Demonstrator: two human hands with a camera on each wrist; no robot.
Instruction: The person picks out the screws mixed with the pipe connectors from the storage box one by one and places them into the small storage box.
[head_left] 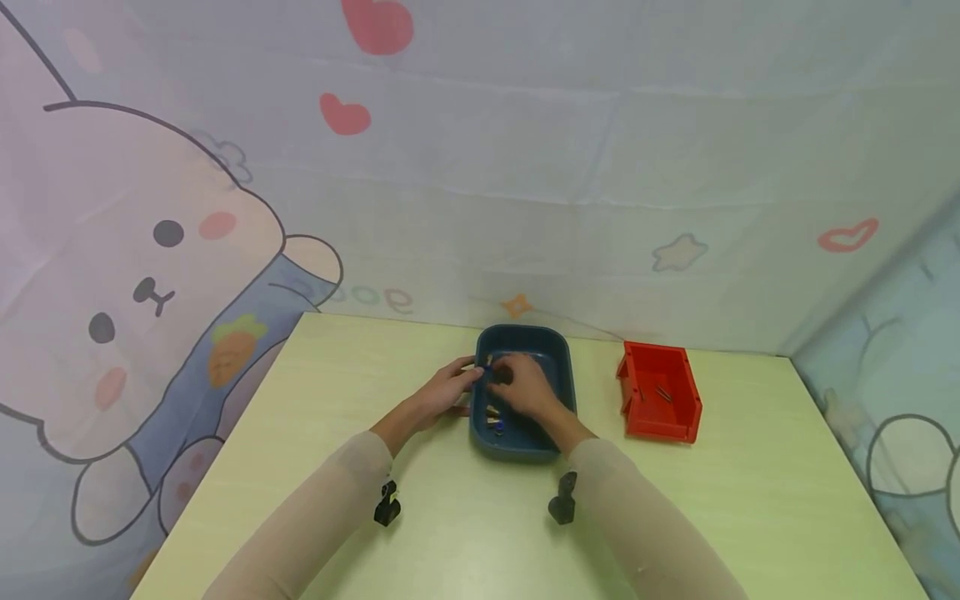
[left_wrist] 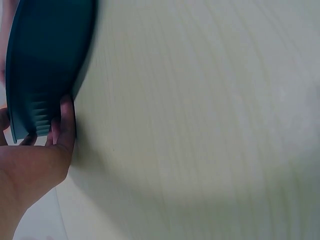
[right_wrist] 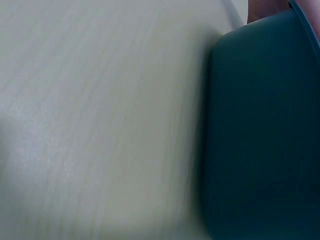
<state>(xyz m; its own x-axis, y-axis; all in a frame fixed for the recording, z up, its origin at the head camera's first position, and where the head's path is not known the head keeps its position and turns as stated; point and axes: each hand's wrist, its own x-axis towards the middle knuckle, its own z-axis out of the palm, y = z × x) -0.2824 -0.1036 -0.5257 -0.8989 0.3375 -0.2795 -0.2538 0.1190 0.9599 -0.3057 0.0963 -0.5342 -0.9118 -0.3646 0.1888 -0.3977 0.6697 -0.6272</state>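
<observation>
A dark blue plastic tub [head_left: 558, 354] stands on the table. My left hand [head_left: 448, 387] grips its left side, thumb at the rim and fingers along the outer wall; the left wrist view shows those fingers [left_wrist: 66, 120] against the ribbed wall. Inside the tub, my right hand [head_left: 525, 387] reaches down with bent fingers, near its left wall. Whether the right fingertips pinch anything is too small to tell. Several small brass-coloured pieces [head_left: 492, 410], one beside a blue bit [head_left: 499, 426], lie near the tub's front left. The right wrist view shows mostly the tub's outer wall [right_wrist: 265, 130].
To the right of the tub stands a red open-front bin [head_left: 633, 429] with a few small metal pins [head_left: 663, 392] in it. A printed cloth [head_left: 487, 208] hangs behind the pale wooden table [head_left: 757, 467]. Black camera mounts sit at both wrists.
</observation>
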